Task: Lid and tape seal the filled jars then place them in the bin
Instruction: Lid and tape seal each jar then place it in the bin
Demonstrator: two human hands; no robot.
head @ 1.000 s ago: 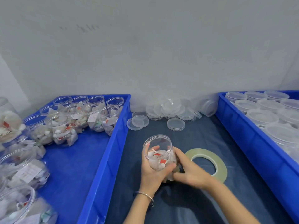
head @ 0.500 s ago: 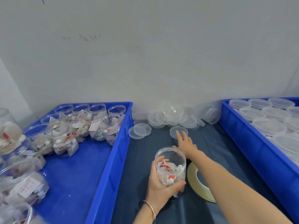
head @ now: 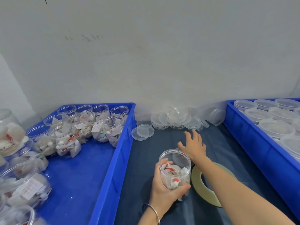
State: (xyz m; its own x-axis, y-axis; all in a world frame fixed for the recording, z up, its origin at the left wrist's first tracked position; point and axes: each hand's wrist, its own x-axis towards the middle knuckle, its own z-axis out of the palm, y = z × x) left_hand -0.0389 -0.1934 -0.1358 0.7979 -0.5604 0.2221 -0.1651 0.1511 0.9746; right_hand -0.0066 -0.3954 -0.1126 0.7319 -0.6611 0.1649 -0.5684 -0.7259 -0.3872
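Note:
My left hand (head: 164, 185) grips a clear open jar (head: 176, 168) filled with white sachets, upright on the dark cloth. My right hand (head: 194, 146) reaches past the jar, palm down with fingers spread just above or on the cloth. A clear lid seems to lie under its palm, though the jar blurs it. A ring of clear tape (head: 196, 184) lies flat right of the jar, partly under my right forearm. A pile of loose clear lids (head: 175, 118) sits against the wall beyond my right hand.
Two more lids (head: 142, 131) lie by the left blue bin (head: 120, 151), which holds several open filled jars (head: 68, 138). A right blue bin (head: 243, 138) holds several lidded jars (head: 276, 127). A grey wall closes off the back.
My right hand let go of the jar, reached out to the lids by the wall, and now has drawn back toward the jar. My left hand keeps its hold.

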